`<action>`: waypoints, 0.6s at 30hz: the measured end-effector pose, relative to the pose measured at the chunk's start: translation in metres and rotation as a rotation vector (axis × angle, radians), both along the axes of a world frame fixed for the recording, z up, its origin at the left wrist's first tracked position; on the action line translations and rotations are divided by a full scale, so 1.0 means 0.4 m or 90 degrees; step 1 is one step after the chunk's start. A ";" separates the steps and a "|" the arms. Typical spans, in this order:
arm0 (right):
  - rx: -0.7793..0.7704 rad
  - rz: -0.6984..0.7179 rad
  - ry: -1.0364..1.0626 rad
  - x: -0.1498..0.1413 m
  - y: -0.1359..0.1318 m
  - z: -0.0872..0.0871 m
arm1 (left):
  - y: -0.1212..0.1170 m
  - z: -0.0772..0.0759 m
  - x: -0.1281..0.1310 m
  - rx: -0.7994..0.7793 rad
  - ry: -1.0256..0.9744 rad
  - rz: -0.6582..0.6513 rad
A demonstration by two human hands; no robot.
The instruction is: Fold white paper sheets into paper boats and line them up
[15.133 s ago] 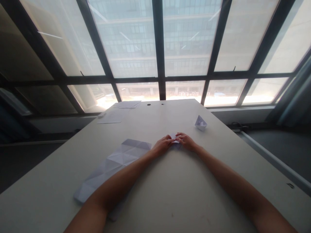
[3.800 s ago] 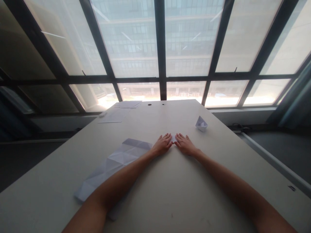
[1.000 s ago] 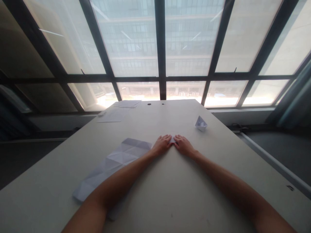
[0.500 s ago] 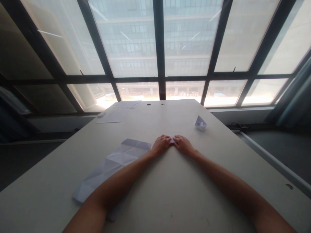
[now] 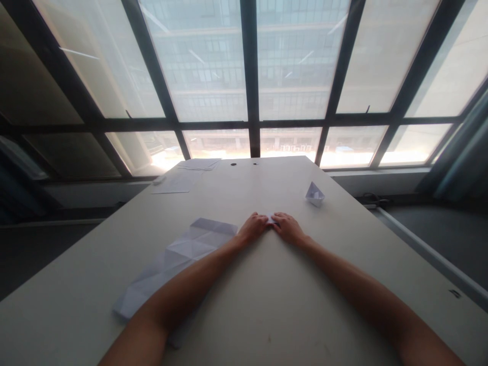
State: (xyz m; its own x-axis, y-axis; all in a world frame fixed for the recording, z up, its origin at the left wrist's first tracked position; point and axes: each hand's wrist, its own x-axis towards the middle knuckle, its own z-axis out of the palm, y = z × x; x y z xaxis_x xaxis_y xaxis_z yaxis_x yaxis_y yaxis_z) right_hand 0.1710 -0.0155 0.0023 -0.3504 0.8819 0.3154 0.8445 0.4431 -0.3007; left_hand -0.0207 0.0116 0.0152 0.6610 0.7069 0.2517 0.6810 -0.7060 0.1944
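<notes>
Between my two hands, at the middle of the table, is a small folded piece of white paper (image 5: 270,219), mostly covered by fingers. My left hand (image 5: 253,226) grips its left side, fingers closed. From the other side my right hand (image 5: 288,227) holds it, with the fingertips pressed on the paper. Beyond and to the right stands a folded paper boat (image 5: 314,195). Under and beside my left forearm lies a large creased sheet of paper (image 5: 179,256), partly hidden by the arm.
Flat sheets of paper (image 5: 175,182) lie at the far left of the white table (image 5: 244,305). A small whitish item (image 5: 159,180) rests by its left edge. Tall framed windows (image 5: 213,66) rise behind the table, with a curtain (image 5: 457,157) at the right.
My fingers have shifted very slightly on the folded paper, and a little more of it shows between them. Everything else stays in place.
</notes>
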 end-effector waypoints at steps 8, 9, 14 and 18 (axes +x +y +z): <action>-0.007 -0.029 0.059 0.005 0.005 0.004 | 0.012 -0.018 0.003 0.043 0.030 0.007; -0.006 -0.037 0.065 0.006 0.006 0.004 | 0.012 -0.018 0.003 0.044 0.029 0.010; 0.017 -0.063 0.084 0.009 0.008 0.004 | 0.003 -0.011 0.002 0.022 -0.022 0.024; 0.040 -0.087 0.091 0.010 0.005 0.005 | -0.005 -0.004 0.002 -0.031 -0.109 0.019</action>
